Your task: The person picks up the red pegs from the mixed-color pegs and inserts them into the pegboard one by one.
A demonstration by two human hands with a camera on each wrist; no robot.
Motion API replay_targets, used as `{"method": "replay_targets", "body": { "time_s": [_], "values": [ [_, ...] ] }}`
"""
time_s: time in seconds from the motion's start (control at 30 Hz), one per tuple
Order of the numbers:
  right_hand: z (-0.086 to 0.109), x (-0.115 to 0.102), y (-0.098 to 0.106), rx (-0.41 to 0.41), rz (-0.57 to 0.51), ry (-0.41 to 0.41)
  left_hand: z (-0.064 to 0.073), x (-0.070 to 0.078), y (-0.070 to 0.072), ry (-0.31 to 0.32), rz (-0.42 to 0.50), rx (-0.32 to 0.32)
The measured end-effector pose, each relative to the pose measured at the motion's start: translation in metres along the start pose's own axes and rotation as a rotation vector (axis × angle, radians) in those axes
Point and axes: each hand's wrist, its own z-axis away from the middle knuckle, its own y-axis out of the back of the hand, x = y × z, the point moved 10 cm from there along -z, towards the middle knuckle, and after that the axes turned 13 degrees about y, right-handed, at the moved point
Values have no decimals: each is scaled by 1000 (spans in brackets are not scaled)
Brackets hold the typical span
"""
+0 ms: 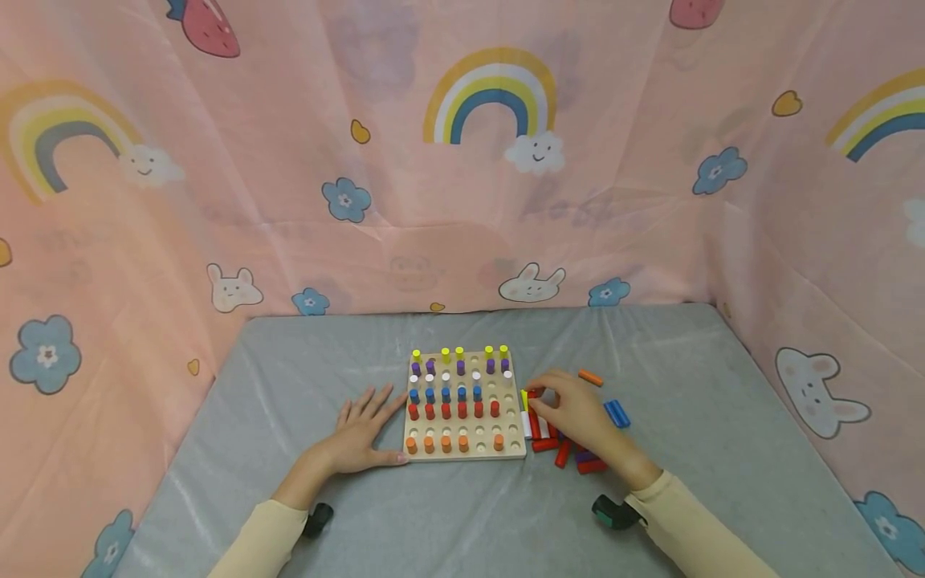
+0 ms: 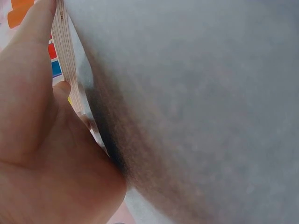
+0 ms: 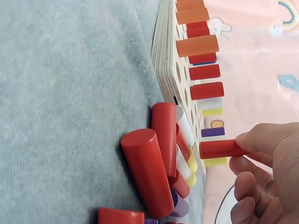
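Soft, diffuse light, blurry-edged shadows

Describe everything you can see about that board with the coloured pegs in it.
The pegboard is a pale, flat, wooden-looking rectangle with layered edges like plywood. Rows of round holes mark its top: many hold upright yellow, purple, white, blue, red or orange pegs; others are empty. It lies flat on grey cloth. The left hand touches its left edge, and loose pegs lie close to its right.
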Motion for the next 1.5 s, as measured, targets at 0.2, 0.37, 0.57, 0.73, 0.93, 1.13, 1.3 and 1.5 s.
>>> {"method": "replay_targets", "body": {
  "time_s": [0.2, 0.37, 0.57, 0.73, 0.93, 1.13, 1.3, 1.5],
  "values": [
    [-3, -4, -2, -7, 15, 23, 1, -1, 0, 2, 3, -4],
    [-5, -6, -4, -12, 22, 23, 0, -1, 0, -1, 11, -2],
    [-7, -12, -6, -11, -6, 42, -2, -5, -2, -27, 26, 25],
    [-9, -16, -9, 4, -1, 61, -1, -2, 0, -40, 38, 32],
    [-12, -17, -12, 0, -15, 55, 0, -2, 0, -2, -4, -1],
    [-13, -18, -15, -13, -14, 63, 0, -2, 0, 2, -12, -1],
    [-14, -20, -16, -12, -13, 80, -1, 0, 1, -2, -8, 7],
    [-14, -19, -18, -16, -18, 74, 0, 0, 1, -14, 16, 7]
  ]
}}
